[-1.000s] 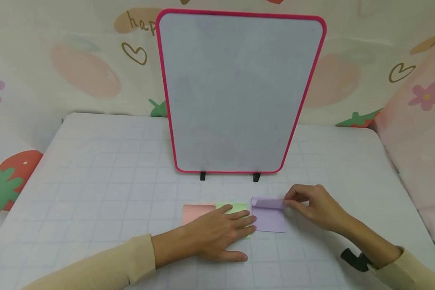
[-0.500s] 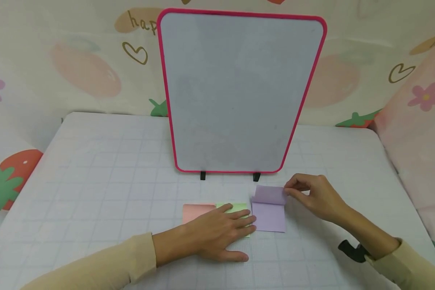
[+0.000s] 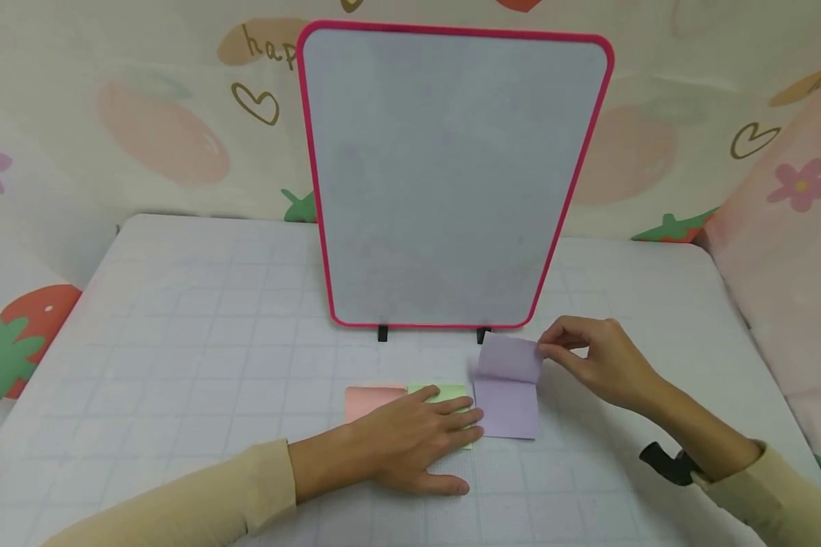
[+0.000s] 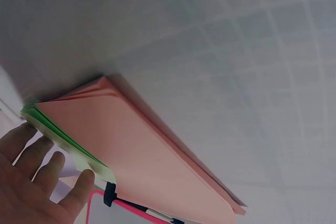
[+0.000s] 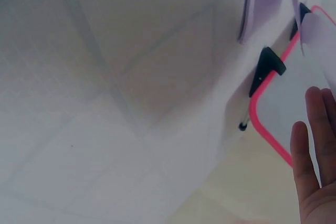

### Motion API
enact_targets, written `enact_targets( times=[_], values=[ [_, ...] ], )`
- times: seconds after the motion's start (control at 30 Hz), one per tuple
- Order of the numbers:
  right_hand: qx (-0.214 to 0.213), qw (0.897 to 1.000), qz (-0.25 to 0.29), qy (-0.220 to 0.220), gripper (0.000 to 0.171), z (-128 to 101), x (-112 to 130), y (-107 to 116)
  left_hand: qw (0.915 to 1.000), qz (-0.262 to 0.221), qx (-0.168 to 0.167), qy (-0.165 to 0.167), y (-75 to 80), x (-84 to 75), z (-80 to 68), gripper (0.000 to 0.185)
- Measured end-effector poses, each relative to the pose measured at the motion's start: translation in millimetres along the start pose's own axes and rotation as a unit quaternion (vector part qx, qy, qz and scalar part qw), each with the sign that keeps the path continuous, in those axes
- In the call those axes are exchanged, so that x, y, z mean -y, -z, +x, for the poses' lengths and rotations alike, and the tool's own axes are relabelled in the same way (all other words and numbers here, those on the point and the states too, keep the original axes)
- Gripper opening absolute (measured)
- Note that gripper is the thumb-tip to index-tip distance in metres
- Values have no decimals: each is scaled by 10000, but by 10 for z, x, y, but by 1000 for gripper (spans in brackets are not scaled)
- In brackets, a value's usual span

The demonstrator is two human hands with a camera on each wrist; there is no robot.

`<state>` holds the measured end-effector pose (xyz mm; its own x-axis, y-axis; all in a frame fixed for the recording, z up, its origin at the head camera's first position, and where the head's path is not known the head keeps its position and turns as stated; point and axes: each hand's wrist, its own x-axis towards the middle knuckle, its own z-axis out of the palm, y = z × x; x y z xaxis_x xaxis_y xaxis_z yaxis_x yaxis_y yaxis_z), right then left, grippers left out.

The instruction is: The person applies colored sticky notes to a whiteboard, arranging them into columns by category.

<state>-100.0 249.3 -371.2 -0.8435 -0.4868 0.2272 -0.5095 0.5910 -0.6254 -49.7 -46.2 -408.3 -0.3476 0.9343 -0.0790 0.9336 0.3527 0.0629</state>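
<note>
Three sticky note pads lie in a row on the white table in the head view: a pink pad (image 3: 372, 401), a green pad (image 3: 450, 392) and a purple pad (image 3: 506, 410). My left hand (image 3: 417, 441) rests palm down with spread fingers over the green pad, covering most of it, its fingertips reaching the purple pad's left edge. Thumb and index finger of my right hand (image 3: 591, 357) pinch the right side of the top purple sheet (image 3: 510, 357), which is lifted and stands up along the pad's far side. The right wrist view shows the lifted sheet (image 5: 321, 45) only partly.
A whiteboard (image 3: 451, 175) with a pink frame stands upright behind the pads. Its black feet (image 3: 382, 333) sit just beyond them. A patterned cloth (image 3: 164, 137) hangs along the table's back. A dark strap end (image 3: 667, 463) sticks out at my right wrist.
My right hand has moved up and away from me, drawing the purple sheet from a low curl to a raised flap. The left hand has stayed in place.
</note>
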Motion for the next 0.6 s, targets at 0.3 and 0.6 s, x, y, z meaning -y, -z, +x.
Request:
enact_targets(
  times=[0.3, 0.6],
  values=[
    [-2, 10000, 56, 28, 18, 36, 29, 56, 10000, -30, 29, -16, -5, 6, 14, 67],
    [-444, 9980, -111, 425, 22, 90, 62, 156, 10000, -73, 62, -18, -8, 5, 16, 67]
  ],
)
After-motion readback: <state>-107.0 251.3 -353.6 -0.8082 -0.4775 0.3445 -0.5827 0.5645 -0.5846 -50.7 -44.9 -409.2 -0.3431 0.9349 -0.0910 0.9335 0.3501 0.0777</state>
